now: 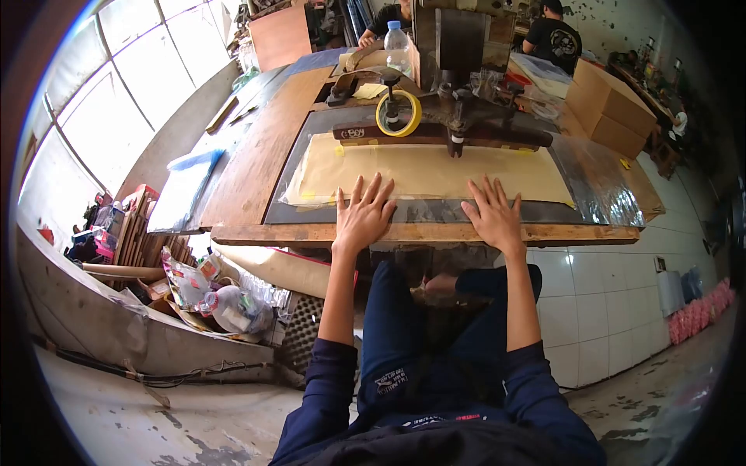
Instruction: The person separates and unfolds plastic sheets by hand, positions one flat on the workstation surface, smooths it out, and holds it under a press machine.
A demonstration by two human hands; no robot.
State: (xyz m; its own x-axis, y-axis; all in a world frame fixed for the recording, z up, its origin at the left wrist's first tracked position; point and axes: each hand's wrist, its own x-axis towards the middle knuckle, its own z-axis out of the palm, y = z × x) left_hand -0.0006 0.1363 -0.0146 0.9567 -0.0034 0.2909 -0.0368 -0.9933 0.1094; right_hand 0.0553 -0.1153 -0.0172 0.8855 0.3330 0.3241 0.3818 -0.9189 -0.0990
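Observation:
A wide tan sheet (pixel 435 171) lies flat on the dark work surface (pixel 299 213), with bits of yellow tape along its edges. My left hand (pixel 365 213) rests palm down on its front edge, left of the middle, fingers spread. Further right, my right hand (pixel 495 215) lies flat on the same edge, fingers also apart. Neither hand grips anything. Just behind the sheet runs a dark bar (pixel 466 138) belonging to a machine (pixel 457 101). A yellow tape roll (pixel 418 116) hangs on a post above that bar.
A wooden edge (pixel 427 234) borders the table in front of me. At the right stands a cardboard box (pixel 610 109); behind the machine, a plastic bottle (pixel 396 46). Clutter (pixel 225 303) fills the floor at left. A person in black (pixel 553 39) sits at the back.

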